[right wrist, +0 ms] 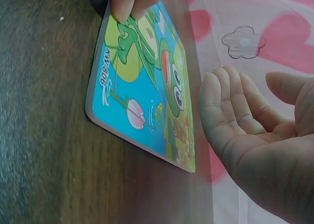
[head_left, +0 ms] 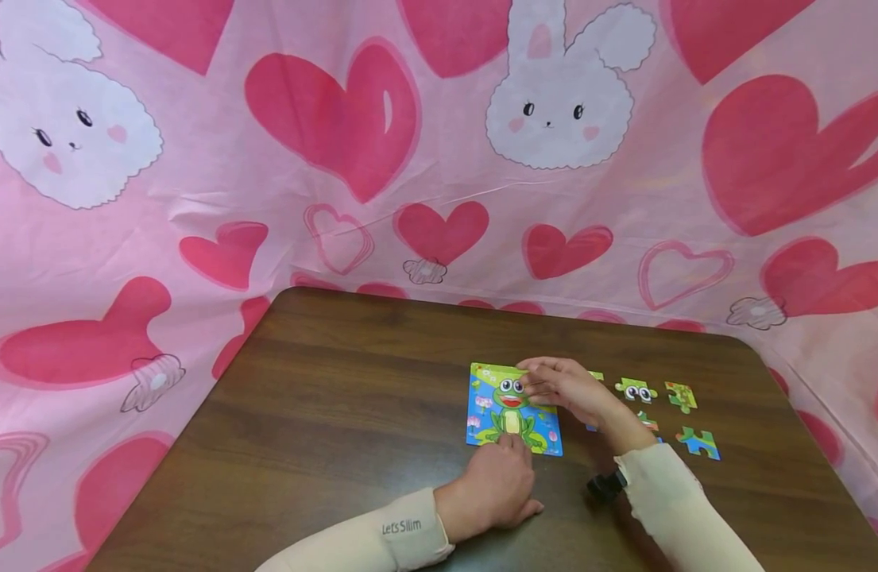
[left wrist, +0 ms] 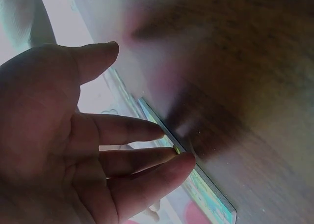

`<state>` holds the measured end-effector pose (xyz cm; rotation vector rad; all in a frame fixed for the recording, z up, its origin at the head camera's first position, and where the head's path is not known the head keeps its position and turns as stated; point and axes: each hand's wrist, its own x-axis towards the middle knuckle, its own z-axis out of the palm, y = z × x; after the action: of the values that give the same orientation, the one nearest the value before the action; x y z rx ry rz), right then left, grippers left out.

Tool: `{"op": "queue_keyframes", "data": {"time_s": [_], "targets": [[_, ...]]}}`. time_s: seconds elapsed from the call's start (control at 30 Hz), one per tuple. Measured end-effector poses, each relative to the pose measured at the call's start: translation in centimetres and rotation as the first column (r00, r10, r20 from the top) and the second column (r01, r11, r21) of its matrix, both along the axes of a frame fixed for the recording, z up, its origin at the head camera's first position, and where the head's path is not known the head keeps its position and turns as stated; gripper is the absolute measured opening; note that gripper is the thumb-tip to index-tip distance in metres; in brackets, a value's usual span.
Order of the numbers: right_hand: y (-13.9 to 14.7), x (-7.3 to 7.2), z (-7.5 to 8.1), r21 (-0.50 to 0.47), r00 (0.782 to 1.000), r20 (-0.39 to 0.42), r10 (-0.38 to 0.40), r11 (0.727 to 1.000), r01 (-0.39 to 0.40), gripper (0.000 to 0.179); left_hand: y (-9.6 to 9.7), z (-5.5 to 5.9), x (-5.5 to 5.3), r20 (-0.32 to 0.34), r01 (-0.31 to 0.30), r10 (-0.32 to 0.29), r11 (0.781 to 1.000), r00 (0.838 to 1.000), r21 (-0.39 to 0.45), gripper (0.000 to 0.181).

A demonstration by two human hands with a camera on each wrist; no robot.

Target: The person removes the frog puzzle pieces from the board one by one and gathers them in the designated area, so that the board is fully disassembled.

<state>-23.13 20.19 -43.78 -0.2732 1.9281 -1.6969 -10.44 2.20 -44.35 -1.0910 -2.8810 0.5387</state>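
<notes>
A square frog picture board lies flat on the table, showing a green frog on blue with pink lotus flowers. My left hand reaches in from the near side, and its fingertips rest on the board's near edge. In the left wrist view those fingers are fairly straight, with the thumb held apart. Over the board's far right corner is my right hand, its palm turned inward and fingers loosely bent. The right wrist view shows that hand holding nothing, beside the board's far edge.
Right of the board lie several loose jigsaw pieces, among them an eyes piece, a yellow-green corner piece and a blue-green piece. My right wrist partly hides others. A pink heart-patterned cloth hangs behind the brown table.
</notes>
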Motion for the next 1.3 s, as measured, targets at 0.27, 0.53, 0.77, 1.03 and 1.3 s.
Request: {"op": "queue_keyframes", "data": {"time_s": [0.27, 0.53, 0.77, 1.03, 1.3], "targets": [[-0.6, 0.0, -0.3, 0.008, 1.000, 0.007, 0.006, 1.000, -0.006, 0.051, -0.1, 0.2, -0.1, 0.031, -0.003, 0.003, 1.000, 1.000, -0.007, 0.068], [-1.2, 0.0, -0.5, 0.010, 0.999, 0.032, -0.005, 1.000, 0.004, 0.052, -0.1, 0.1, -0.1, 0.012, 0.005, -0.005, 1.000, 1.000, -0.015, 0.069], [-2.0, 0.1, -0.5, 0.022, 0.999, 0.030, 0.011, 1.000, -0.012, 0.053, -0.2, 0.1, -0.2, 0.032, 0.011, -0.011, 1.000, 0.999, -0.010, 0.068], [-2.8, 0.2, -0.9, 0.008, 0.999, 0.022, 0.037, 0.999, -0.037, 0.049, -0.2, 0.1, 0.0, 0.017, 0.005, -0.004, 1.000, 1.000, -0.011, 0.069], [-3.5, 0.3, -1.0, 0.020, 0.998, 0.017, 0.064, 0.998, -0.064, 0.048, -0.3, 0.1, -0.2, 0.043, 0.016, -0.017, 1.000, 0.999, 0.025, 0.070]]}}
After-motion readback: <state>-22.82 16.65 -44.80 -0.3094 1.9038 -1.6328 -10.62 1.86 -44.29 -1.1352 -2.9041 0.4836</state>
